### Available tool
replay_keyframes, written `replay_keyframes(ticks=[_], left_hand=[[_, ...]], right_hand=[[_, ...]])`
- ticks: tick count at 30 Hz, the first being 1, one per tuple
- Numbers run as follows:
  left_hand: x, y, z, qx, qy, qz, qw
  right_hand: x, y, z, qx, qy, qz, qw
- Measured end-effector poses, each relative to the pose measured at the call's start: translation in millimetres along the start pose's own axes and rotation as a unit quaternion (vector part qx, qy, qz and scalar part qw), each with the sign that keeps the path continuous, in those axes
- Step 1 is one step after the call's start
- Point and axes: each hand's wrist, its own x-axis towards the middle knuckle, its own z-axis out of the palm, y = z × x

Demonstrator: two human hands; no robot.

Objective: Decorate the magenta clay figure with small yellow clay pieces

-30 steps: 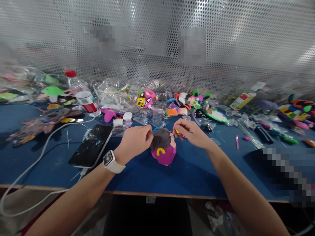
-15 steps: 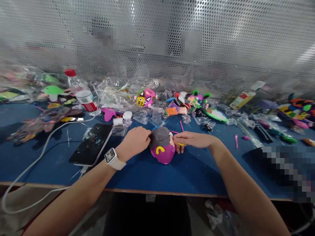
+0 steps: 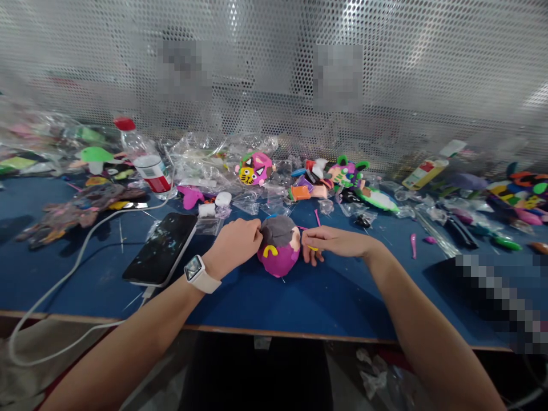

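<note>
A magenta clay figure (image 3: 279, 251) with a grey top and a yellow curl on its front sits on the blue table (image 3: 299, 297). My left hand (image 3: 234, 244), with a white watch on the wrist, is closed against the figure's left side, gripping it. My right hand (image 3: 329, 242) lies just to the figure's right, fingers pinched on a small yellow clay piece (image 3: 313, 248).
A black phone (image 3: 161, 249) on a white cable lies left of my hands. A red-capped bottle (image 3: 148, 165), clear plastic bags, a pink cat figure (image 3: 254, 168) and several clay toys and scraps crowd the back. A perforated metal screen stands behind.
My right hand dropped from above the figure to its right side, the yellow piece still pinched. My left hand stayed on the figure, whose yellow curl now shows further left.
</note>
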Motion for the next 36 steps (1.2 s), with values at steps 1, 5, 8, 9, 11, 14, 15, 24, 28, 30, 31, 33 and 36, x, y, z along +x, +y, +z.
replay_keyframes(ticks=[1, 5, 8, 9, 11, 14, 15, 24, 28, 30, 31, 33, 36], left_hand=[[-0.3, 1.0, -0.8, 0.004, 0.002, -0.006, 1.0], [-1.0, 5.8, -4.6, -0.025, 0.047, 0.01, 0.999], [-2.0, 9.3, -6.6, -0.096, 0.135, 0.093, 0.982], [-2.5, 10.5, -7.2, -0.118, 0.163, 0.13, 0.971], [-3.9, 13.0, -8.2, -0.147, 0.197, 0.2, 0.948], [-5.7, 16.1, -8.8, -0.151, 0.2, 0.281, 0.926], [-6.1, 16.8, -8.6, -0.147, 0.199, 0.303, 0.92], [-7.6, 15.9, -2.6, -0.184, 0.26, 0.303, 0.898], [-8.4, 17.9, -3.9, -0.22, 0.263, 0.267, 0.901], [-8.8, 19.7, -5.9, -0.239, 0.251, 0.253, 0.903], [-8.9, 20.4, -6.8, -0.246, 0.244, 0.248, 0.905], [-8.5, 21.1, -7.8, -0.252, 0.233, 0.245, 0.907], [-7.6, 20.2, -7.0, -0.255, 0.225, 0.255, 0.905]], right_hand=[[-0.2, 0.1, -0.7, -0.005, 0.012, -0.002, 1.0], [2.8, 0.7, 0.8, -0.014, 0.106, -0.041, 0.993], [10.7, 1.9, 8.8, 0.004, 0.197, -0.116, 0.973], [13.9, 2.3, 12.7, 0.012, 0.225, -0.141, 0.964], [20.0, 2.1, 21.6, 0.018, 0.271, -0.173, 0.947], [26.6, -1.4, 35.5, 0.008, 0.302, -0.188, 0.935], [27.9, -3.1, 39.7, 0.004, 0.303, -0.192, 0.933], [30.2, -7.0, 53.3, 0.038, 0.286, -0.226, 0.931], [30.1, -4.2, 50.8, 0.063, 0.298, -0.26, 0.916], [30.5, -3.0, 50.5, 0.062, 0.307, -0.269, 0.911], [30.8, -2.4, 50.6, 0.064, 0.311, -0.27, 0.909], [31.1, -1.7, 51.0, 0.07, 0.322, -0.269, 0.905], [30.9, -1.8, 51.7, 0.075, 0.333, -0.261, 0.903]])
